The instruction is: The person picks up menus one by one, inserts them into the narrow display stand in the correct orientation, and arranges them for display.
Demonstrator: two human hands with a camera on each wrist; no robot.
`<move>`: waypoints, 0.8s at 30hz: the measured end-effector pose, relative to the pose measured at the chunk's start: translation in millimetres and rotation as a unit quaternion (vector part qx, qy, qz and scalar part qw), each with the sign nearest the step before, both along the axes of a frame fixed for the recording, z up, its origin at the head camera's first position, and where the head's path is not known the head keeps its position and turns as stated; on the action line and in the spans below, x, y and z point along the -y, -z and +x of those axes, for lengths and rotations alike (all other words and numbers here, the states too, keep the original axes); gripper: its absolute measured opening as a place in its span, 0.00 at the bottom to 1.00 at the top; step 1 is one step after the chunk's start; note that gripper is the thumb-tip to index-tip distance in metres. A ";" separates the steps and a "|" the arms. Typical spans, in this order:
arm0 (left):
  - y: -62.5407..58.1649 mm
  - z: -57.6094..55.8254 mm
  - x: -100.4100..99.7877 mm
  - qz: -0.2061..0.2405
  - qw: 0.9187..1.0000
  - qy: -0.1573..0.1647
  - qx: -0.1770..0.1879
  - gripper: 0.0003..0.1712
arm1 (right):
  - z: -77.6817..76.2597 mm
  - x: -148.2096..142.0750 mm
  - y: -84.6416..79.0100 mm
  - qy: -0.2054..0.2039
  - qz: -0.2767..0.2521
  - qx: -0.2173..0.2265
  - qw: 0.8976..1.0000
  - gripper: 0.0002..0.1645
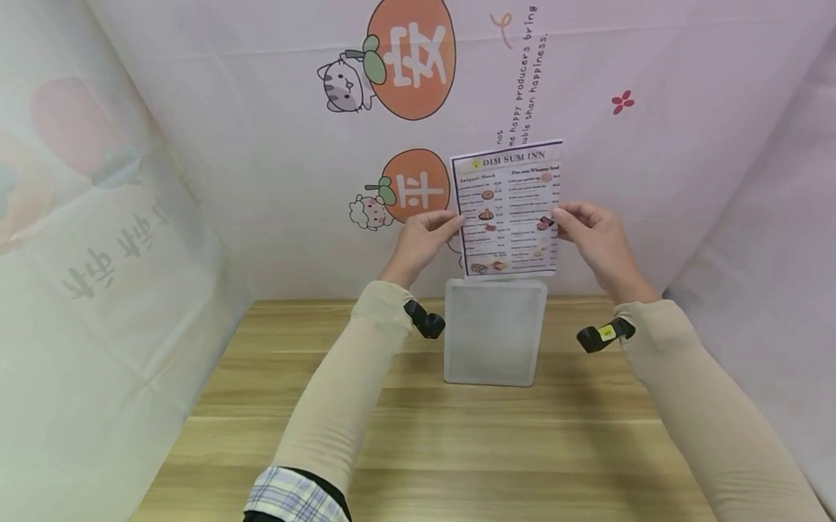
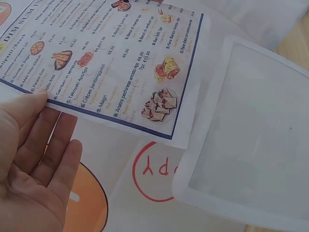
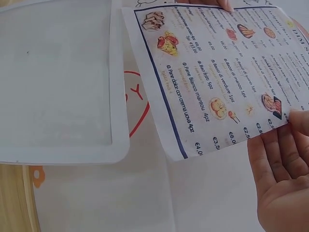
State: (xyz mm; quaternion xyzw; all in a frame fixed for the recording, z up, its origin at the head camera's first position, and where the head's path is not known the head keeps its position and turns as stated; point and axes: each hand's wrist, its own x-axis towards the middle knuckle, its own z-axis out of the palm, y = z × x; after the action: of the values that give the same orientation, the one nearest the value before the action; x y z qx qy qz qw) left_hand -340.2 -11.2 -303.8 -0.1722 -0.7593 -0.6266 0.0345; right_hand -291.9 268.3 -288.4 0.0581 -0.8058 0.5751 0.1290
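A printed menu sheet [image 1: 510, 235] headed "DIM SUM INN" is held upright between both hands. My left hand [image 1: 420, 242] pinches its left edge between thumb and fingers, as the left wrist view shows at the menu sheet [image 2: 111, 63]. On the opposite edge, my right hand [image 1: 597, 239] pinches the paper in the same way; the right wrist view has that hand [image 3: 285, 159] at the lower right. Just below the sheet stands a white-rimmed, translucent frame [image 1: 495, 333], its top edge close to the sheet's bottom edge.
The frame is on a wood-grain table [image 1: 411, 461]. Behind it hangs a pale backdrop cloth [image 1: 284, 181] printed with orange fruit and cartoon animals, and similar cloth walls [image 1: 69, 365] enclose the sides. Each wrist wears a small black camera [image 1: 427, 322].
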 end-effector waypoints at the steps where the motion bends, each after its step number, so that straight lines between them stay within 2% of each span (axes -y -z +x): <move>1: -0.2 0.1 -0.2 -0.001 1.000 0.000 0.001 0.19 | 0.0 -0.2 0.1 0.000 -0.001 -0.001 1.000 0.32; 7: -2.5 0.8 -1.4 -0.013 1.000 -0.002 0.011 0.19 | 0.4 -0.6 0.0 -0.007 -0.012 -0.007 1.000 0.32; 14: -2.5 -3.7 -2.7 -0.010 1.000 -0.002 0.008 0.18 | 0.2 -0.7 -0.5 -0.003 -0.006 -0.007 1.000 0.31; 24: -1.1 -1.1 -2.9 -0.003 1.000 -0.001 0.008 0.19 | -0.7 -2.5 1.3 0.004 0.008 0.005 1.000 0.32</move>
State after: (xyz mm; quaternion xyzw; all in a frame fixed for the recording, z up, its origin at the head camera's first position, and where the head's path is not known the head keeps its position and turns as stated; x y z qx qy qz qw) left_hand -341.3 -8.3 -302.7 -0.1667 -0.7614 -0.6258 0.0284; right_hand -292.6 270.9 -289.8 0.0535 -0.8111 0.5684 0.1271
